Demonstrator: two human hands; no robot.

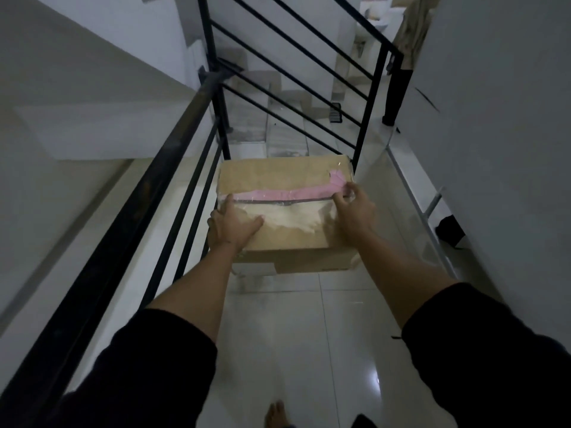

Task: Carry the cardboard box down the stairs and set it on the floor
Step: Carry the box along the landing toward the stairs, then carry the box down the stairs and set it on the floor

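A brown cardboard box (278, 174), with pink tape and torn clear tape across its top, is in front of me beside the corner of the black railing. It is low over the white tiled landing, and I cannot tell whether it rests on the tiles. My left hand (231, 225) clasps the box's near left edge, thumb on top and fingers down the side. My right hand (355, 211) grips the right top edge by the pink tape.
The black metal railing (123, 217) runs along my left and turns across behind the box. Beyond it, pale stairs (278, 118) descend. A white wall (494, 118) closes the right side, with a small black object (451, 231) at its base. My bare foot (276, 415) is on the tiles.
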